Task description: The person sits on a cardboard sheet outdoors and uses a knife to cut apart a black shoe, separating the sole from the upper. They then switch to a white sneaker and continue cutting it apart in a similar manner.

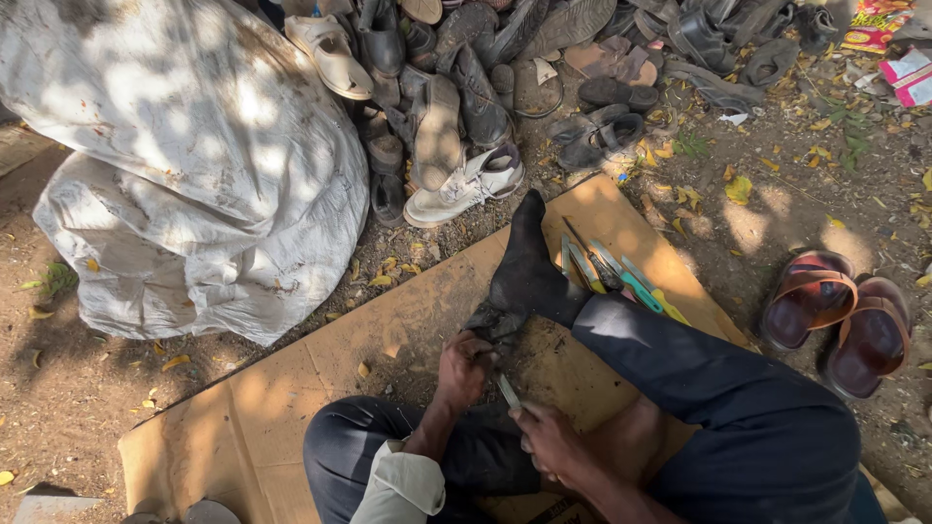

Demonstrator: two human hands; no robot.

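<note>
Two hands: both work low in the middle of the frame, over a sheet of cardboard (291,388) laid on the dirt.
Left hand (464,367): grip clamped on the near end of a dark, worn piece of leather or sole (493,322) — what exactly it is cannot be told — pressed against the heel of the person's own socked foot (529,267).
Right hand (549,439): grip shut around the handle of a small blade tool (508,390), its pale metal tip sticking out of the fist.
Key relation: the dark piece lies up and slightly left of the blade tip, near but not touching it — the left hand sits between them and is the nearer hand to the piece.
Long axis of tool: runs from the right fist toward the upper left, pointing at the left hand's knuckles.
Long axis of foot: runs from centre toward the upper middle of the frame, toes away.
Spare tools (616,272): green-handled files or knives, lying just right of the foot on the cardboard.
Surroundings: shoe pile (466,87) at upper centre, white sack (194,155) at upper left, brown sandals (840,320) at right.
</note>
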